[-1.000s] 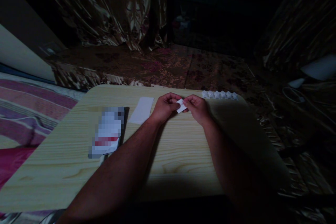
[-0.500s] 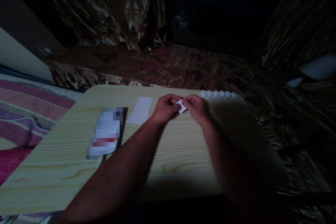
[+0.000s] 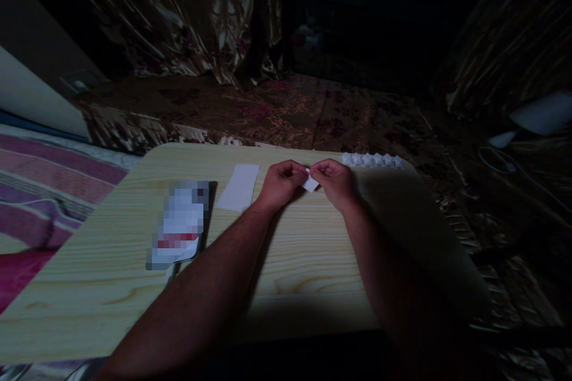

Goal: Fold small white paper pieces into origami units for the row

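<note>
A small folded piece of white paper [image 3: 311,183] is pinched between my two hands above the far middle of the table. My left hand [image 3: 284,181] grips its left side, thumb toward the centre. From the other side, the thumb and fingers of my right hand [image 3: 331,178] close on its upper right part. The fingertips cover the paper's top, so its folds are hard to make out. Left of my left hand lies a flat white paper sheet [image 3: 239,186]. Beyond my right hand, several folded white paper pieces [image 3: 372,160] stand in a row along the far edge.
The wooden table [image 3: 308,274] has a phone-like object [image 3: 181,223], partly blurred out, at its left. A striped bed cover [image 3: 31,172] borders the left side. Patterned fabric [image 3: 268,107] lies beyond the far edge, and a pale lamp [image 3: 543,114] stands at right.
The small paper has turned slightly between my fingers and shifted a little right. Both hands keep their pinch in nearly the same place; the other things lie as before.
</note>
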Tool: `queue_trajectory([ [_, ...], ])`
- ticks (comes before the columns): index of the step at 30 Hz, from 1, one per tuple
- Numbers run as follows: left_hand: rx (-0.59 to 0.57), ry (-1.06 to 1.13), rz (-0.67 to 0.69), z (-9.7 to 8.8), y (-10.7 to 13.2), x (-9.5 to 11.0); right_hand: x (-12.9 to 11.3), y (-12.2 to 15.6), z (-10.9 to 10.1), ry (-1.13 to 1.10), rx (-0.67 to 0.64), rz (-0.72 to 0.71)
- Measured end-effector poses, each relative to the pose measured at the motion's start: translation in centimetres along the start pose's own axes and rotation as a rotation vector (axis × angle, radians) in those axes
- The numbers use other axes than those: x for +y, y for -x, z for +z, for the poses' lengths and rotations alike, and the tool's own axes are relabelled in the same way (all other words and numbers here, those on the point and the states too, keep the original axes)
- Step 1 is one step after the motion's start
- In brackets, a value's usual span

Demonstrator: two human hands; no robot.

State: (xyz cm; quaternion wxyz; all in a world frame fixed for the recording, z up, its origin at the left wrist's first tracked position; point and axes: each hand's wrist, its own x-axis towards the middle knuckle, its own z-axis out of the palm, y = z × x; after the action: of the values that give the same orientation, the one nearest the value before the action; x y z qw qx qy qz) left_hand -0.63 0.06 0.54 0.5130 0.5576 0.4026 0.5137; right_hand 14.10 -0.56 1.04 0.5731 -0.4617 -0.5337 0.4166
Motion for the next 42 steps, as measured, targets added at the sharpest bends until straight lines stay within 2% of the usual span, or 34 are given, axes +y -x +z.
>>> queue_trajectory([
  [17,0.006,-0.006,-0.037,-0.02,0.05,0.24,-0.12,0.08,-0.02,0.028,-0.001,0.005],
  [33,0.015,-0.027,-0.004,0.06,0.06,0.27,0.27,0.21,0.16,0.05,-0.026,-0.007],
  [42,0.118,0.022,0.013,0.06,-0.2,0.23,-0.43,0.47,0.17,-0.009,-0.059,0.133],
])
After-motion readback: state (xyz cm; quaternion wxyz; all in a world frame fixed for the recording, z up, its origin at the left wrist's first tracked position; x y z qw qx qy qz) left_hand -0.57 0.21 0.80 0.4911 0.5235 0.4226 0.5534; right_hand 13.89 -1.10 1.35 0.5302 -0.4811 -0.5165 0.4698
